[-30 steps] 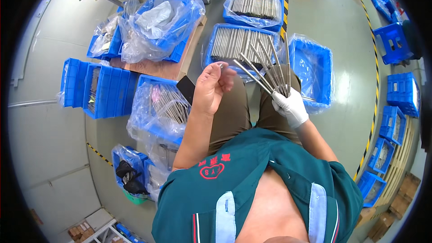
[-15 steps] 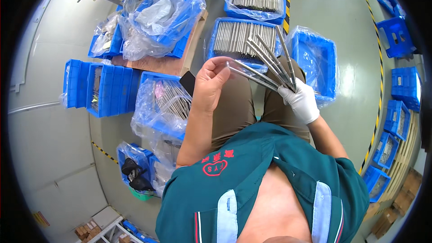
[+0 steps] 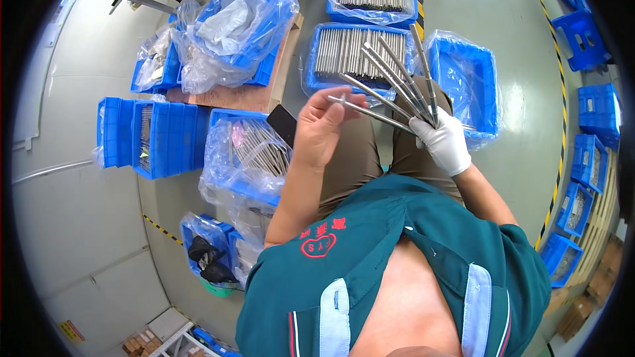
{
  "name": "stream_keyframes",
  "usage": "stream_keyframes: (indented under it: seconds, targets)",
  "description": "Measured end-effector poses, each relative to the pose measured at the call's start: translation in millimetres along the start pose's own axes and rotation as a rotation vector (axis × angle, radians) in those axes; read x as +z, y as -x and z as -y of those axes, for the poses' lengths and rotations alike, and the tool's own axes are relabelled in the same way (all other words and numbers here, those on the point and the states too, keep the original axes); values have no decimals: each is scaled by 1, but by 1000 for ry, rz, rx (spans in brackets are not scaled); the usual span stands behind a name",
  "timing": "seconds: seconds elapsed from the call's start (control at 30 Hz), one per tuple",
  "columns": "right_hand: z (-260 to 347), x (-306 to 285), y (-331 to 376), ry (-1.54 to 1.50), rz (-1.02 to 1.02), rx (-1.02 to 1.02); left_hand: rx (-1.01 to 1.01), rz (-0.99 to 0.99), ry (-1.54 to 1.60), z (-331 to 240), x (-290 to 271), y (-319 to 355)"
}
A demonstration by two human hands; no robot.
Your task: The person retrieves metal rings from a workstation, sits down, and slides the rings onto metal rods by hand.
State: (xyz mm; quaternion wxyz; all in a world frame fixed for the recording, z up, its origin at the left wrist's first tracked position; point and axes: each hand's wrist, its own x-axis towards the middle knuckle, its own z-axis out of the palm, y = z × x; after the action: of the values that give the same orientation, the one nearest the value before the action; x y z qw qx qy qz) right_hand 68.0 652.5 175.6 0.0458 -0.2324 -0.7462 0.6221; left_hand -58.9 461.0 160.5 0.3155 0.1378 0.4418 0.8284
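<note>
My right hand (image 3: 442, 143), in a white glove, grips several slim metal rods (image 3: 401, 86) by their lower ends. The rods fan out up and to the left over my lap, and some have darker bands. My bare left hand (image 3: 323, 125) is raised to the left of the fan. Its thumb and fingers close around the free end of the lowest rod (image 3: 377, 115), whose tip pokes out past them. The other end of that rod runs into the gloved hand.
Ahead stand blue crates of upright metal rods (image 3: 360, 53), lined with clear plastic. A lined blue crate (image 3: 463, 86) sits at the right, and another crate of loose rods (image 3: 254, 152) at the left. A dark flat object (image 3: 282, 124) lies beside my left wrist.
My left hand has shifted slightly right along the lowest rod, its fingers closing round the end. The rod above it now stands apart from that hand. My right hand holds its fan nearly still.
</note>
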Motion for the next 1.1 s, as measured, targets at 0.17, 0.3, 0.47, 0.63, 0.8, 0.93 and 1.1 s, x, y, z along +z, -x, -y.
stream_keyframes:
  seconds: [0.17,0.3,0.47,0.63,0.8,0.93,1.1]
  targets:
    - [-2,8,-2,136,-26,-110,-23,66,-101,22,12,8]
    - [-4,8,-4,205,-18,-211,-23,46,-150,17,12,11]
    - [-4,-13,-5,220,29,-64,98,-163,-142,-10,-19,9]
    - [-7,-16,-1,-132,287,291,119,-37,-107,-18,-26,0]
    - [-2,-9,2,-201,325,350,37,116,5,-12,-27,-5]
    - [-4,-8,4,-228,332,346,8,127,-44,-13,-27,-7]
    - [2,-1,1,-185,380,345,-192,321,-290,-8,-20,-11]
